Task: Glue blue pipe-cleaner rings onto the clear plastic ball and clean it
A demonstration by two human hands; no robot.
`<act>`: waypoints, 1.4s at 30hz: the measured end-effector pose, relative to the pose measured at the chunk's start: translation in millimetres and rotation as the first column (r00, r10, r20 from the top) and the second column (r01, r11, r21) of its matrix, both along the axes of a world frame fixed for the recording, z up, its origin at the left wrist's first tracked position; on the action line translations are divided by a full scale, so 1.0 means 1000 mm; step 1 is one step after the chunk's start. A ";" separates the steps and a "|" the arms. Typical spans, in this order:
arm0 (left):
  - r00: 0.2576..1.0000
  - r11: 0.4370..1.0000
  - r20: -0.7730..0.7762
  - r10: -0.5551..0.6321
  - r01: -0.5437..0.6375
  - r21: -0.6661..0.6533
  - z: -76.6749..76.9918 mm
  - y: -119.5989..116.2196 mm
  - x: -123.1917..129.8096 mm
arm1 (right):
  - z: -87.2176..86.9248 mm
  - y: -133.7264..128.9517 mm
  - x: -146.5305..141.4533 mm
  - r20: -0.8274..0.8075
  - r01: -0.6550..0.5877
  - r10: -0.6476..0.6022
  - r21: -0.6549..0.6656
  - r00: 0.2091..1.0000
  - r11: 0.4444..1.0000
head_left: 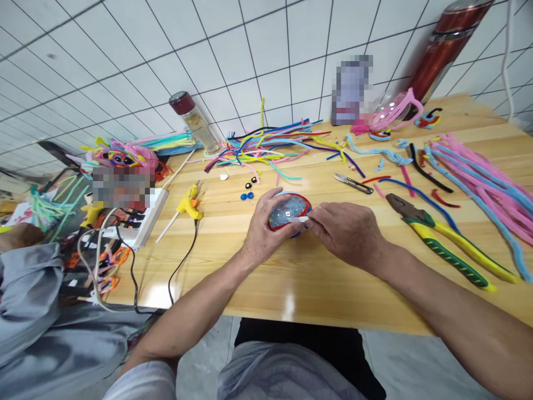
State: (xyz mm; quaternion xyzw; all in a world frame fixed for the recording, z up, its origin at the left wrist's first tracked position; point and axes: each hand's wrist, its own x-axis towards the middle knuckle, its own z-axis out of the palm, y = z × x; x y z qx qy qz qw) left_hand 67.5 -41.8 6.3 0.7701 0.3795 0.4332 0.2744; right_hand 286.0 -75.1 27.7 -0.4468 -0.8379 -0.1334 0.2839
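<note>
My left hand (266, 222) is curled around a clear, rounded plastic piece (287, 210) with a bluish look and a red fuzzy edge. Against its near right side, my right hand (350, 230) pinches a small pale strip (297, 219) between thumb and fingertips. What the strip is made of is too small to make out. A bit of blue shows beneath the plastic piece. Just beyond my left hand lie two blue beads (247, 196) and two black ones (251, 183), with a white bit (224, 177) farther back.
Pliers (441, 239) and thread snips (353, 183) lie to the right, near pink pipe cleaners (487, 178). A yellow glue gun (189, 203) rests left, beside a power strip (145, 222). A glass bottle (197, 125) and loose pipe cleaners (270, 141) are behind. Another person's sleeve (31, 278) is far left.
</note>
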 end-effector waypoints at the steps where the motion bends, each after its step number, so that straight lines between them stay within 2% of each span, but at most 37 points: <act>1: 1.000 1.000 -0.002 -0.008 0.008 0.000 0.001 0.000 0.000 | -0.001 0.000 0.000 0.008 -0.002 0.001 0.017 1.000 1.000; 8: 0.999 0.999 -0.017 -0.033 0.033 0.027 0.005 0.000 0.000 | -0.007 0.000 -0.005 0.024 0.053 -0.055 0.045 0.998 0.998; 13: 1.000 0.999 0.007 -0.026 0.025 0.038 0.004 -0.002 0.002 | -0.009 -0.002 -0.007 0.005 0.049 -0.050 0.088 0.999 0.995; 20: 1.000 1.000 0.024 -0.015 0.014 0.018 0.003 -0.004 0.002 | -0.008 -0.006 -0.011 -0.014 0.066 -0.065 0.115 0.998 0.991; 32: 0.996 0.996 0.077 0.049 -0.043 -0.076 -0.006 -0.005 0.004 | -0.007 -0.005 -0.009 -0.107 0.190 -0.180 0.086 0.978 0.978; 35: 0.998 0.998 0.053 0.035 -0.037 0.041 -0.001 -0.008 -0.001 | -0.004 -0.006 -0.008 -0.081 0.126 -0.115 0.159 0.990 0.979; 39: 0.999 0.973 -0.008 0.043 -0.040 0.228 0.011 -0.013 -0.007 | 0.001 -0.012 -0.012 -0.018 -0.006 0.011 0.251 1.000 0.968; 42: 1.000 0.959 -0.011 -0.022 0.024 0.283 0.016 -0.017 -0.008 | 0.005 -0.016 -0.014 0.019 -0.059 0.056 0.279 0.998 0.959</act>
